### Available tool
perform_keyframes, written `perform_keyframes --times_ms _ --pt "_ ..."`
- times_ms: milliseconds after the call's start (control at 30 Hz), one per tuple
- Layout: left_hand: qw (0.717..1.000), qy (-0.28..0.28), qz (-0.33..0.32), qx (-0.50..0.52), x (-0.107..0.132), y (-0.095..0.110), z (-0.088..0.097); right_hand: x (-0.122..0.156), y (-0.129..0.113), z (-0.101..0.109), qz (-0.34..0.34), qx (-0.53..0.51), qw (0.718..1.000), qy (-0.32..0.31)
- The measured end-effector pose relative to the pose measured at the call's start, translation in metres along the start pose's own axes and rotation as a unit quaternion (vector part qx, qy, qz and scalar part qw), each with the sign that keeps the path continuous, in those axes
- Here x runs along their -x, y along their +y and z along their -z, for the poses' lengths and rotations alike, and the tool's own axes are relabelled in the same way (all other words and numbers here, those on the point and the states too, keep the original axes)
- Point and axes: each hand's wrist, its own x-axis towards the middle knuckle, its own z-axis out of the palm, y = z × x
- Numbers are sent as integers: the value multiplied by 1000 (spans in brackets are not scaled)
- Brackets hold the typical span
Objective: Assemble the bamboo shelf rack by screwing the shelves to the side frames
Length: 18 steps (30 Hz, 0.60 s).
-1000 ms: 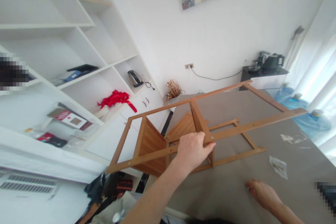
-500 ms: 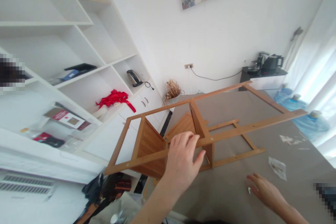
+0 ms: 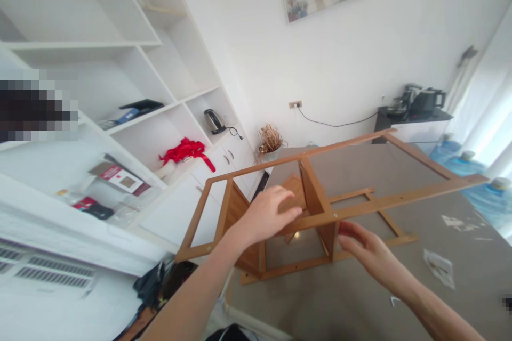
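Observation:
A brown wooden shelf frame (image 3: 360, 205) lies on its side on a grey surface (image 3: 352, 298). My left hand (image 3: 266, 216) reaches over the frame's near top rail. Its fingers are spread and stretched out, resting on or just above the rail beside the middle upright panel (image 3: 316, 200). My right hand (image 3: 366, 248) is raised off the surface. Its fingers are loosely extended, with the tips at the lower right edge of that panel. I see nothing held in either hand.
White wall shelves (image 3: 132, 117) stand on the left with a red cloth (image 3: 184, 150), a kettle (image 3: 212, 121) and boxes. A small plastic bag (image 3: 440, 266) and scraps lie on the grey surface at the right. Water jugs (image 3: 480, 181) and a black counter (image 3: 416, 112) stand behind.
My left hand let go of the rail and now lies spread over it, further left. My right hand lifted off the grey surface and moved up-left to the middle panel.

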Motion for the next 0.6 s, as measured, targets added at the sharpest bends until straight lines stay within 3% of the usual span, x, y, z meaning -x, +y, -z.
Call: perform_keyframes --times_ms 100,200,300,467,600 --pt "996 57 17 -65 -51 -21 10 10 6 -11 -56 -45 996 45" --pt "994 43 37 -90 -101 -33 8 22 1 -20 -109 -165 980 24" --pt "995 17 42 -89 -139 -35 0 32 -17 -40 -134 -295 946 -24" --pt "995 -50 60 -68 -168 -41 -7 30 -47 -86 -126 -399 907 -48" --pt "993 -92 68 -31 -177 -52 -5 24 -60 -111 -91 -418 903 -50"
